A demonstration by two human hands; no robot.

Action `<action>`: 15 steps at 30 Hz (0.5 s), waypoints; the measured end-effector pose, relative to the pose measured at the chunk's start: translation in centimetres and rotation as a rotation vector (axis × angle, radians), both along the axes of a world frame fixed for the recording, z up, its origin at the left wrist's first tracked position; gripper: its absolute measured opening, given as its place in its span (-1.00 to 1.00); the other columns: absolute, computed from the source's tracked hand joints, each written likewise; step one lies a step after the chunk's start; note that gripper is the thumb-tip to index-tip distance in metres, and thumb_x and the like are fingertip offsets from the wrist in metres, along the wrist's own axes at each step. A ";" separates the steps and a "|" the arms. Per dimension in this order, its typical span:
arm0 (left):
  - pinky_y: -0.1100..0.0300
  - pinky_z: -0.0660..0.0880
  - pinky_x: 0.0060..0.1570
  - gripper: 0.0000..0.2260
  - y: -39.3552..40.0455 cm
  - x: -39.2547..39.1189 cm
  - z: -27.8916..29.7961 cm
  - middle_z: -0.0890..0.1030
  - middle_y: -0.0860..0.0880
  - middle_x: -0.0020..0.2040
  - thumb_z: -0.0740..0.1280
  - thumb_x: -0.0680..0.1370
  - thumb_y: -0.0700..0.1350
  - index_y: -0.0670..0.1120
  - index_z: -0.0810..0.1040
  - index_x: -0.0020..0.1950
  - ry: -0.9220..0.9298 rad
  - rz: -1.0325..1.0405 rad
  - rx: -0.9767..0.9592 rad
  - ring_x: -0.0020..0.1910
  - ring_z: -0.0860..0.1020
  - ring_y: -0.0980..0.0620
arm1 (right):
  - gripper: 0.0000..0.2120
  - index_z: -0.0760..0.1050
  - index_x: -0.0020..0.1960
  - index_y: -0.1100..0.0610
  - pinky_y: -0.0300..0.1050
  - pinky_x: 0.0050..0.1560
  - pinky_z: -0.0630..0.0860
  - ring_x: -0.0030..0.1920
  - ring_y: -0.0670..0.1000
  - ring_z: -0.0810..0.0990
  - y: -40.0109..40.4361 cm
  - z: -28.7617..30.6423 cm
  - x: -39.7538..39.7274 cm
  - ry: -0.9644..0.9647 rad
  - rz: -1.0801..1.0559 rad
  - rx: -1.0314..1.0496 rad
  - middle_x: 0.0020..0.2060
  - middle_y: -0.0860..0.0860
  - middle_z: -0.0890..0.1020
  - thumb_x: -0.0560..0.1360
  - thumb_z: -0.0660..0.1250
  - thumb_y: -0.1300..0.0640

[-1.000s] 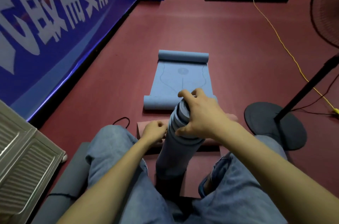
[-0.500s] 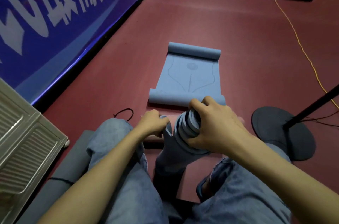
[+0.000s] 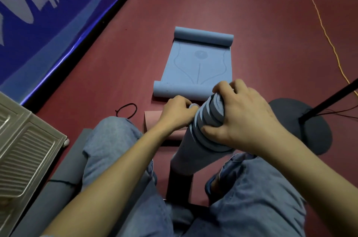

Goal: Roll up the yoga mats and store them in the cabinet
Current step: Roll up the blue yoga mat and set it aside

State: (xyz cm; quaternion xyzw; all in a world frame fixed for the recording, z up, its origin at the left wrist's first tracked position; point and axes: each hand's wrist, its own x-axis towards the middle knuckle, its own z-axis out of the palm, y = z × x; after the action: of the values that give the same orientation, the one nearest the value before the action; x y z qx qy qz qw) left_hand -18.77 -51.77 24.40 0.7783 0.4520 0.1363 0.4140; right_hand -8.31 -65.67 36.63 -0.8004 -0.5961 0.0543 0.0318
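Four yoga mats counted: one rolled blue mat (image 3: 195, 151) held upright, one half-unrolled blue mat (image 3: 195, 66), one pink mat (image 3: 155, 118), one rolled grey mat (image 3: 50, 194). Two hands seen: left (image 3: 175, 113), right (image 3: 242, 118). One black cord loop (image 3: 126, 109).
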 end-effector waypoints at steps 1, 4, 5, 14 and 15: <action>0.14 0.17 -0.39 -0.66 0.2 0.2 0.0 0.33 -0.01 -0.52 0.29 0.51 -0.03 -0.09 0.29 -0.42 -0.010 0.012 -0.008 -0.45 0.24 0.03 | -0.29 0.30 0.34 0.00 0.01 -0.02 0.43 0.01 0.14 0.40 0.6 -0.2 0.5 0.007 -0.002 0.006 0.13 0.03 0.37 0.32 0.41 -0.32; 0.11 0.31 -0.33 -0.63 0.7 0.4 -0.3 0.41 -0.02 -0.49 0.29 0.53 0.05 -0.09 0.34 -0.40 -0.016 0.029 -0.059 -0.42 0.35 0.02 | -0.18 0.24 0.47 -0.04 0.08 0.22 0.47 0.26 0.21 0.42 1.9 -0.6 1.3 0.054 0.002 0.010 0.35 0.06 0.34 0.33 0.41 -0.34; 0.12 0.39 -0.32 -0.62 0.9 0.2 -0.4 0.44 -0.01 -0.48 0.29 0.55 0.06 -0.08 0.37 -0.41 -0.040 0.028 -0.096 -0.42 0.39 0.01 | -0.15 0.22 0.50 -0.05 0.09 0.26 0.46 0.29 0.23 0.43 2.1 -0.7 1.4 0.071 0.000 0.003 0.40 0.06 0.31 0.34 0.42 -0.34; -0.14 0.53 -0.32 -0.66 0.0 -1.1 -1.4 0.38 -0.05 -0.51 0.27 0.52 0.04 -0.12 0.36 -0.38 -0.068 0.110 0.023 -0.44 0.35 0.01 | -0.37 0.26 0.21 -0.06 -0.03 -0.10 0.35 -0.04 0.14 0.48 0.7 -0.8 0.1 0.062 -0.098 -0.019 0.06 -0.02 0.39 0.35 0.37 -0.40; -0.16 0.56 -0.29 -0.66 -0.1 -1.0 -1.7 0.39 -0.09 -0.48 0.25 0.50 0.10 -0.11 0.40 -0.35 -0.064 0.110 0.012 -0.41 0.34 -0.01 | -0.36 0.24 0.25 -0.05 -0.03 -0.04 0.36 0.06 0.14 0.48 0.8 -1.5 -0.3 0.049 -0.084 -0.012 0.11 -0.01 0.38 0.38 0.33 -0.41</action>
State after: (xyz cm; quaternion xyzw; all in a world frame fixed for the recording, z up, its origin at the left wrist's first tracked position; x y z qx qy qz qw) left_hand -19.75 -51.87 22.75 0.7500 0.4798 0.1862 0.4154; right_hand -8.59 -64.90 35.13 -0.8233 -0.5608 0.0761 0.0436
